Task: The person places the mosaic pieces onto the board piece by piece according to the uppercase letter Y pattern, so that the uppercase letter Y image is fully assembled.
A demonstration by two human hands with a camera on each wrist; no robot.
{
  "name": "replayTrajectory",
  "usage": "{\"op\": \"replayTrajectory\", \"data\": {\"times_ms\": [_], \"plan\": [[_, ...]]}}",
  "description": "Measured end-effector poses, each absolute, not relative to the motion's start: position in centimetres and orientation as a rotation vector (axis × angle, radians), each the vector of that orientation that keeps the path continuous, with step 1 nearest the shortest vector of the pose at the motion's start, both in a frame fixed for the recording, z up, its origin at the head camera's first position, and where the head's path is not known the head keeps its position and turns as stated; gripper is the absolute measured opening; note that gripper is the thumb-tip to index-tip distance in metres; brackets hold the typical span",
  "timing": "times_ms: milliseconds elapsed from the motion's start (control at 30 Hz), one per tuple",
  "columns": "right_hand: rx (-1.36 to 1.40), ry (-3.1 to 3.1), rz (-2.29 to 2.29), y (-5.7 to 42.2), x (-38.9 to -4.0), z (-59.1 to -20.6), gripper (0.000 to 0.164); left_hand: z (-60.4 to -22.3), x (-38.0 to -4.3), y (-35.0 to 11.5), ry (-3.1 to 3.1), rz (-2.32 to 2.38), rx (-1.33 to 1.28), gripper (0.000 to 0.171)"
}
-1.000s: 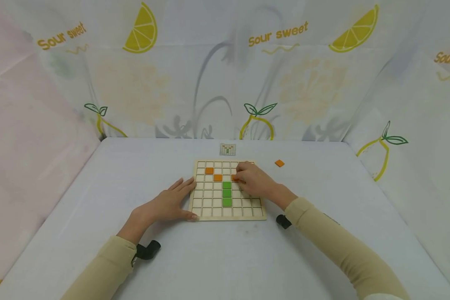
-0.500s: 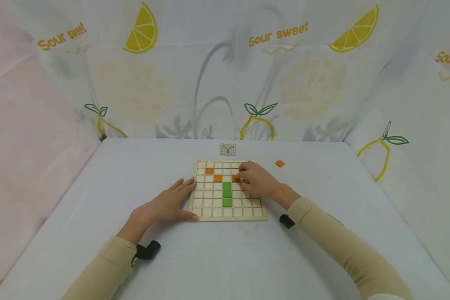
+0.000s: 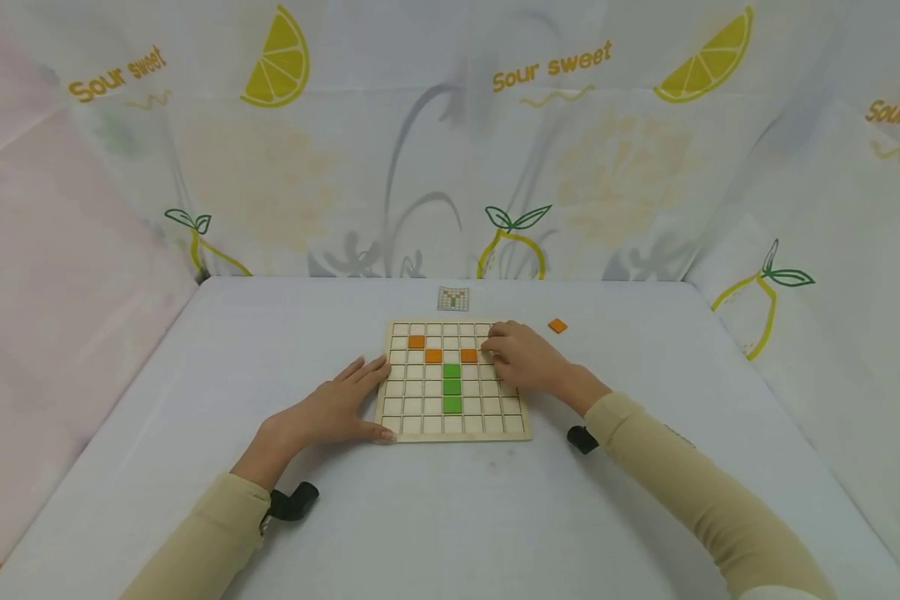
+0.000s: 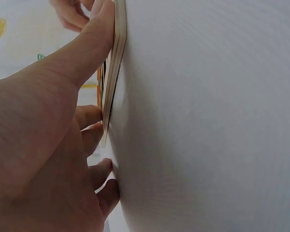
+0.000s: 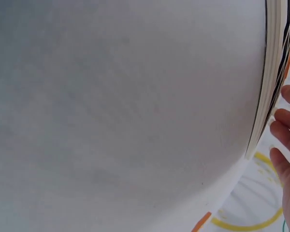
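Observation:
A wooden grid board (image 3: pixel 415 437) lies flat on the table. In its cells sit several square tiles: an orange tile (image 3: pixel 416 342) at upper left, a second orange tile (image 3: pixel 433 357), a third orange tile (image 3: pixel 468 356), and a column of green tiles (image 3: pixel 452 387). Along the board's left edge rests my left hand (image 3: pixel 335 407), fingers spread, thumb at the near corner; the left wrist view shows the thumb (image 4: pixel 92 46) against the rim. My right hand (image 3: pixel 528 358) hovers over the board's right side, just right of the third orange tile. Its fingers (image 5: pixel 286 135) are loosely bent and hold nothing.
A loose orange tile (image 3: pixel 557 326) lies on the table right of the board's far corner. Behind the board is a small pattern card (image 3: pixel 453 299) showing a grid with coloured squares. Fabric with lemon prints (image 3: pixel 510 242) hangs around the white table (image 3: pixel 450 517).
My right hand has let go of the third orange tile and shifted slightly right, so that tile now shows fully in its cell. The left hand has stayed in place.

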State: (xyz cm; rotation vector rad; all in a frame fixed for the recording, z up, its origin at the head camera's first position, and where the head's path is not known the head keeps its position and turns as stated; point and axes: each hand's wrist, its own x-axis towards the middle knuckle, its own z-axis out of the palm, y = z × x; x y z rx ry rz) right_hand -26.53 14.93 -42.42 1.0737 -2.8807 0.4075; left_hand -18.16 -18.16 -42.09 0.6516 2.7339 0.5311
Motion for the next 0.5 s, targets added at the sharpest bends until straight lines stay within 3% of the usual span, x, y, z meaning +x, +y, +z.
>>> {"op": "replayTrajectory", "data": {"times_ms": [500], "plan": [[0.995, -2.880, 0.320, 16.6, -27.2, -42.3, 0.025, -42.1, -18.1, -18.1, 2.735, 0.532, 0.655, 0.109]]}}
